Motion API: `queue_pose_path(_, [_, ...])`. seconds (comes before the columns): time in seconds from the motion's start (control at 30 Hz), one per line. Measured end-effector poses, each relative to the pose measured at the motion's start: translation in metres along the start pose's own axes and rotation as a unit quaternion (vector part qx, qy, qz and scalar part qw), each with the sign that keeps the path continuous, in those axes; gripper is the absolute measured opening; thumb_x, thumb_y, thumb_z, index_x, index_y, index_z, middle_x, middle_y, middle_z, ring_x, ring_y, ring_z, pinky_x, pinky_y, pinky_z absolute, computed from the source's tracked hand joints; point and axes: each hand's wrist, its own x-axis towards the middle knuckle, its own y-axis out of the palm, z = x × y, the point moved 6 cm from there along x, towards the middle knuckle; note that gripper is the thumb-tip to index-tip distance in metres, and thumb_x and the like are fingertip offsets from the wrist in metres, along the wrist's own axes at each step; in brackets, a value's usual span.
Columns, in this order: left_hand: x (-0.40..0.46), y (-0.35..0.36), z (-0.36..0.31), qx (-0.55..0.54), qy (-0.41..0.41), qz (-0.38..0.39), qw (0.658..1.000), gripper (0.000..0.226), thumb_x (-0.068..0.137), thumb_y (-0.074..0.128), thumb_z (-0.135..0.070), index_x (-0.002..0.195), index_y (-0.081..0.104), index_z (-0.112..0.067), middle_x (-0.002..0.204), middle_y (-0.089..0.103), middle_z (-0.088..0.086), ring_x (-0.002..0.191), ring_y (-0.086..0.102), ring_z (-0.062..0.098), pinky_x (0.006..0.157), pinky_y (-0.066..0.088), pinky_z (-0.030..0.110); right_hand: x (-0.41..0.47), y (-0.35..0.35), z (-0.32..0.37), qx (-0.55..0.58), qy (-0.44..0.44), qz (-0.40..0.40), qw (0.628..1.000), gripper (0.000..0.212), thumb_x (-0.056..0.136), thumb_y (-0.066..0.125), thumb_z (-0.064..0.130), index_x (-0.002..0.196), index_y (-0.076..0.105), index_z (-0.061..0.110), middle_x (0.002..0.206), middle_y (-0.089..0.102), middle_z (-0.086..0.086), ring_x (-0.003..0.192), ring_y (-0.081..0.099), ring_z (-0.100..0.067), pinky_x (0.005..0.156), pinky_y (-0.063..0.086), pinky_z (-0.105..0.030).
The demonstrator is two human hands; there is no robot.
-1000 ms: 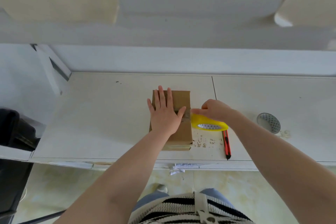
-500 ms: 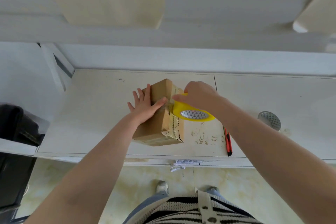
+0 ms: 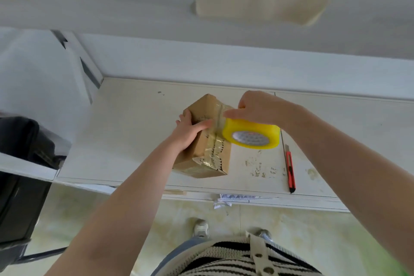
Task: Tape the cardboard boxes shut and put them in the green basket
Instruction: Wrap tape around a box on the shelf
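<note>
A black thing (image 3: 20, 163) sits far to the left of the box, off the table edge; it is too dark to tell what it is.

The white table (image 3: 134, 130) carries the box. The box (image 3: 208, 141) is brown cardboard and stands near the middle of the table, tipped up on one edge. Clear tape with a jagged edge runs along its seam and down its near end.

The left hand (image 3: 190, 127) is on the left side of the box. Its fingers (image 3: 187, 116) curl over the top left edge, and the thumb presses on the top face beside the tape line. It grips the box.

The right hand (image 3: 257, 107) is just right of the box top. Its fingers are curled round a yellow tape roll (image 3: 252, 133), which it holds from above. The roll touches the right side of the box at the tape line. The first finger points toward the seam.

Some rough marks (image 3: 257, 168) on the table show to the right of the box. Further right lies a red knife (image 3: 290, 169), flat on the table and well apart from the box.

Below the table edge, under the box, a bit of white paper (image 3: 224, 199) sticks out. On the floor there are shoes (image 3: 201, 227) and a striped top (image 3: 235, 260).
</note>
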Motion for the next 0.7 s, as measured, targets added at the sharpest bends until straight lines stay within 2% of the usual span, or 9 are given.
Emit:
queue_pose_path(0.07, [-0.004,-0.008,0.001,-0.023,0.004,0.013,1.000,0.087,0.076,0.067,-0.060,0.147,0.034,-0.022,0.146,0.046,0.008,0.135,0.043,0.029,0.112,0.035,0.053,-0.002,0.002,-0.007,-0.091,0.031,-0.009,0.995,0.065,0.082,0.045,0.077,0.062,0.049,0.015,0.058,0.051,0.005,0.053,0.048,-0.010,0.050,0.027,-0.026])
queue_pose_path(0.13, [-0.007,-0.015,-0.001,-0.032,0.029,0.011,0.999,0.056,0.087,0.066,-0.045,0.134,0.050,-0.021,0.123,0.065,0.002,0.111,0.063,0.023,0.103,0.046,0.050,-0.001,0.012,-0.013,-0.102,0.055,-0.001,0.993,0.067,0.081,0.042,0.080,0.061,0.050,0.016,0.060,0.053,0.003,0.056,0.051,-0.012,0.051,0.029,-0.027])
queue_pose_path(0.23, [-0.010,-0.025,0.000,-0.043,0.031,-0.028,0.998,0.034,0.096,0.057,-0.038,0.125,0.059,-0.019,0.109,0.071,0.002,0.098,0.069,0.023,0.097,0.051,0.048,0.006,0.031,-0.004,-0.030,0.064,-0.016,0.997,0.062,0.081,0.047,0.078,0.061,0.049,0.019,0.060,0.052,0.003,0.056,0.050,-0.012,0.050,0.029,-0.027])
queue_pose_path(0.3, [-0.012,-0.027,0.009,-0.063,-0.001,-0.035,0.997,0.039,0.101,0.046,-0.041,0.131,0.056,-0.018,0.119,0.068,0.006,0.108,0.065,0.028,0.101,0.048,0.050,0.013,0.043,0.007,-0.020,0.073,-0.021,0.997,0.061,0.081,0.048,0.078,0.062,0.050,0.019,0.061,0.053,0.004,0.055,0.050,-0.011,0.050,0.028,-0.026])
queue_pose_path(0.37, [-0.014,-0.027,0.021,-0.065,-0.050,-0.027,0.996,0.059,0.101,0.033,-0.055,0.147,0.040,-0.019,0.142,0.053,0.006,0.129,0.052,0.028,0.111,0.037,0.050,0.019,0.050,0.013,-0.027,0.091,-0.019,0.995,0.062,0.080,0.048,0.078,0.063,0.050,0.018,0.061,0.053,0.004,0.056,0.050,-0.012,0.049,0.027,-0.026])
queue_pose_path(0.43, [-0.017,-0.023,0.027,-0.039,-0.076,-0.001,0.996,0.082,0.090,0.024,-0.075,0.155,0.024,-0.024,0.156,0.035,0.003,0.142,0.034,0.027,0.117,0.025,0.051,0.024,0.053,0.015,-0.037,0.101,-0.018,0.994,0.063,0.079,0.047,0.080,0.064,0.050,0.019,0.063,0.053,0.004,0.056,0.049,-0.011,0.050,0.027,-0.026])
queue_pose_path(0.47, [-0.019,-0.021,0.031,-0.031,-0.083,0.010,0.996,0.087,0.086,0.025,-0.080,0.155,0.024,-0.026,0.157,0.034,0.002,0.143,0.032,0.028,0.117,0.024,0.052,0.027,0.055,0.014,-0.037,0.102,-0.016,0.994,0.064,0.079,0.047,0.080,0.065,0.050,0.018,0.063,0.054,0.004,0.057,0.049,-0.011,0.050,0.027,-0.026])
queue_pose_path(0.6, [-0.022,-0.019,0.040,-0.071,-0.108,0.039,0.991,0.067,0.092,0.035,-0.070,0.140,0.047,-0.025,0.138,0.057,0.003,0.128,0.051,0.029,0.110,0.036,0.056,0.033,0.066,0.009,-0.001,0.101,-0.001,0.995,0.068,0.075,0.049,0.082,0.064,0.053,0.015,0.060,0.054,0.003,0.057,0.053,-0.013,0.051,0.032,-0.027])
queue_pose_path(0.7, [-0.022,-0.020,0.031,-0.039,-0.090,0.024,0.995,0.055,0.099,0.036,-0.058,0.139,0.047,-0.022,0.135,0.060,0.005,0.120,0.058,0.025,0.108,0.041,0.050,0.033,0.074,0.003,0.032,0.103,0.014,0.994,0.071,0.074,0.049,0.084,0.059,0.049,0.014,0.054,0.048,0.003,0.053,0.050,-0.014,0.051,0.032,-0.027])
